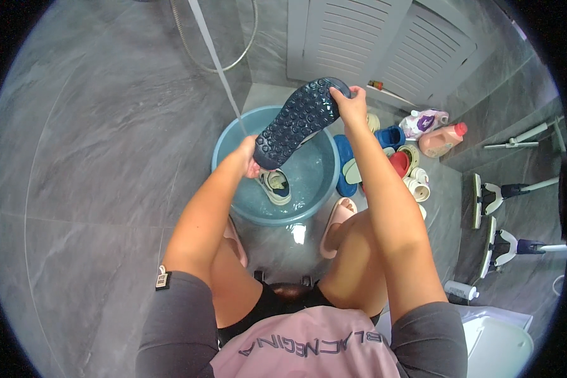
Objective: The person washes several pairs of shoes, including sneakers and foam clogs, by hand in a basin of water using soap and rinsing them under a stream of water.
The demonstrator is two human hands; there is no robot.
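Both my hands hold a shoe [301,120] above a round blue basin [222,129], its dark, studded, wet sole turned up toward me. My left hand [248,157] grips the lower left end, fingers partly hidden behind it. At the upper right end, my right hand [351,106] has its thumb on the sole and the other fingers behind. Water lies in the basin, with a second, light-coloured shoe [275,187] in it below my left hand. What looks like a stream of water [217,63] falls from the top into the basin, close to my left hand.
Several slippers and clogs crowd right of the basin, a blue slipper [345,165] nearest. Behind them stand a pink jug [442,140] and a white-and-purple packet [423,123]. Mop heads [485,247] line the right wall. A shower hose [253,38] hangs at the top.
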